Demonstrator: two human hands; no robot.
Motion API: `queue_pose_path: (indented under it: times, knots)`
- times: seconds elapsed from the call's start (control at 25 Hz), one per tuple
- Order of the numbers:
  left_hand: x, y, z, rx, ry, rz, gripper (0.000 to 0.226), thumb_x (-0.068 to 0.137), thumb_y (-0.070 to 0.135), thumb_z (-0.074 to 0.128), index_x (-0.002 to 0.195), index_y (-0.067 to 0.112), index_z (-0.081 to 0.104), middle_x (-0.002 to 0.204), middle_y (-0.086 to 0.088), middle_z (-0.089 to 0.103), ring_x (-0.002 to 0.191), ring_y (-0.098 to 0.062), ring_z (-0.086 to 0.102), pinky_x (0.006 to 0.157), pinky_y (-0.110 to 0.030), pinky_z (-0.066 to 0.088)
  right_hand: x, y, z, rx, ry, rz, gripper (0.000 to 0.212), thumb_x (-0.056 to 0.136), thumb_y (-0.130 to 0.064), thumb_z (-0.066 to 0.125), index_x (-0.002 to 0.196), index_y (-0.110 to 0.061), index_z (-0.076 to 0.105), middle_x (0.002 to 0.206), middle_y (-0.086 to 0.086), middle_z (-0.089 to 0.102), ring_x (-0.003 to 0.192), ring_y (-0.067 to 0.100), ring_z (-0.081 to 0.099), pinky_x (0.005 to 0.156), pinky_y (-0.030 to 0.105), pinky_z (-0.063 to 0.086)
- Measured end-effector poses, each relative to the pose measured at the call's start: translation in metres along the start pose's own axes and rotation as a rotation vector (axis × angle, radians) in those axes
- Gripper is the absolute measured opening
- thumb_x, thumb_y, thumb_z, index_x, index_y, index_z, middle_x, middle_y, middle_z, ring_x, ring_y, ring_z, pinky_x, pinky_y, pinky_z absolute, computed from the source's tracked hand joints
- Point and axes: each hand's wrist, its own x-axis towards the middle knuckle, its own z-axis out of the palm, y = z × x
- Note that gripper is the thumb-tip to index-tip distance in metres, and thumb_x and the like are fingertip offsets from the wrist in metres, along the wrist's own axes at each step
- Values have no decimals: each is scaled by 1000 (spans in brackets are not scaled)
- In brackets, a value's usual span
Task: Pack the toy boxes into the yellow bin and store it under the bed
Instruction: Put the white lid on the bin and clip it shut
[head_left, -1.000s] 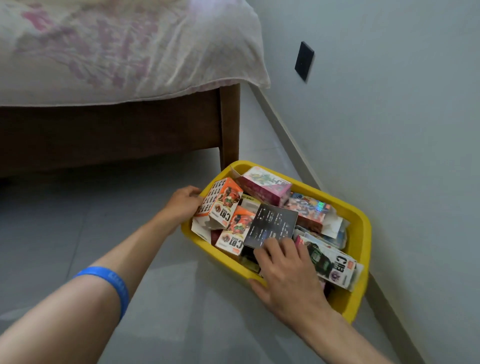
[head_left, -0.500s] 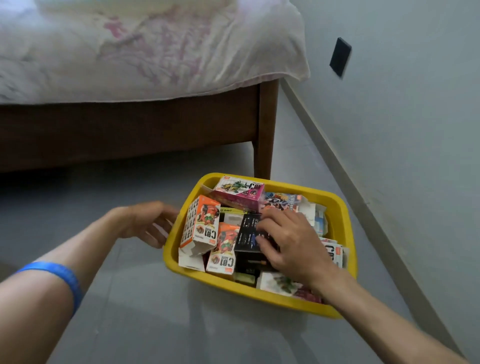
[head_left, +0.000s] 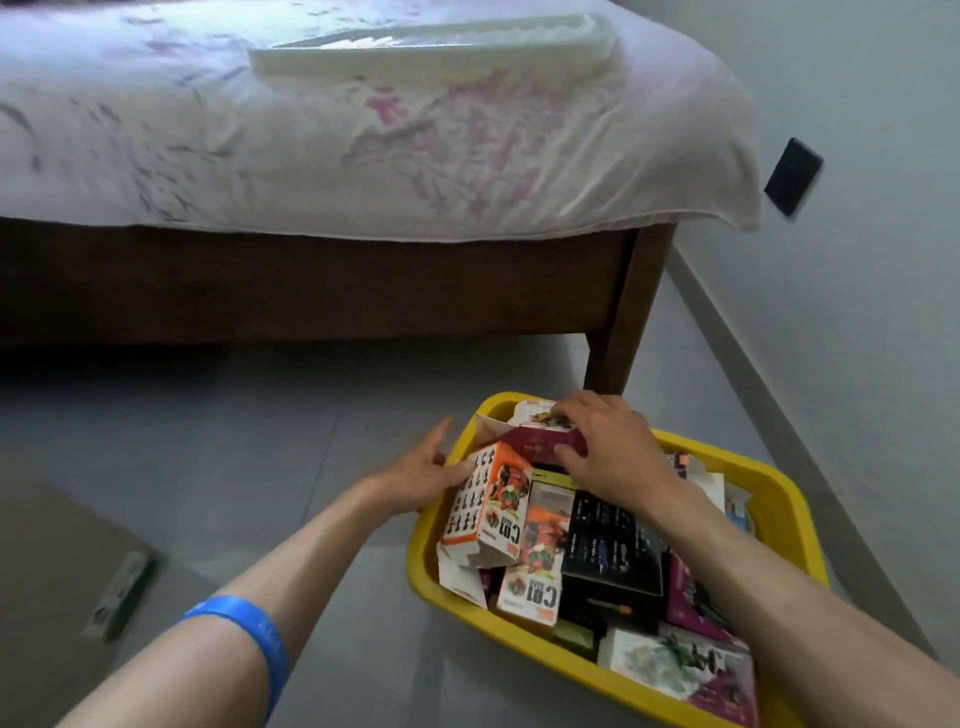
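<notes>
The yellow bin (head_left: 779, 499), heaped with toy boxes (head_left: 524, 551), sits on the floor (head_left: 234, 467) beside the bed leg (head_left: 623, 332). Your right hand (head_left: 608, 447) grips a maroon box (head_left: 540, 441) at the far end; your left hand (head_left: 426, 467) rests spread open against the bin's left rim.

Rectangular yellow plastic bin (head_left: 782, 499) on floor, 5 o'clock; crammed with jumbled colourful cardboard toy boxes (head_left: 535, 545), several tilted.

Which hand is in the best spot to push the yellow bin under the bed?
Probably the left hand. It rests open against the outer rim of the yellow bin on the side away from the bed leg, ready to steer it. The right hand is busy pressing on the maroon toy box.
</notes>
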Motion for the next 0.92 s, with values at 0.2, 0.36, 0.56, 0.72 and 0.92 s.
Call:
queue_pose_path:
  times: [0.2, 0.36, 0.56, 0.72, 0.92]
  knots:
    - [-3, -9, 3, 83, 232, -72, 11, 98, 29, 52, 94, 26, 62, 99, -1, 69, 87, -16, 66, 77, -31, 53, 28, -49, -47, 14, 215, -217, 35, 92, -23, 60, 126, -15, 63, 137, 5, 57, 120, 26, 53, 97, 43, 48]
    - [-28, -35, -58, 261, 236, -318, 19, 87, 22, 48, 90, 11, 63, 92, -11, 68, 82, -30, 67, 73, -39, 60, 70, -89, -92, 32, 333, -303, 33, 89, -20, 62, 122, -14, 65, 133, 5, 59, 113, 27, 56, 92, 43, 50]
    - [-45, 25, -172, 444, 354, -205, 20, 84, 23, 60, 99, 17, 72, 101, -7, 70, 91, -26, 68, 73, -31, 55, 127, -121, -137, 49, 397, -257, 54, 87, -17, 61, 140, -18, 49, 153, 6, 41, 128, 32, 47, 102, 46, 44]
    - [-33, 156, -236, 382, 726, 211, 14, 80, 25, 60, 88, 23, 71, 97, -6, 72, 95, -27, 66, 83, -34, 53, 191, -131, -190, -200, 607, -75, 69, 83, -15, 57, 149, -16, 37, 163, 15, 22, 132, 41, 40, 99, 54, 40]
    - [-38, 170, -229, 326, 757, 388, 6, 77, 30, 59, 79, 29, 65, 81, 10, 67, 88, -18, 66, 78, -32, 52, 227, -99, -229, -415, 237, 258, 70, 94, -25, 50, 157, -20, 20, 156, 14, 33, 137, 38, 35, 109, 48, 33]
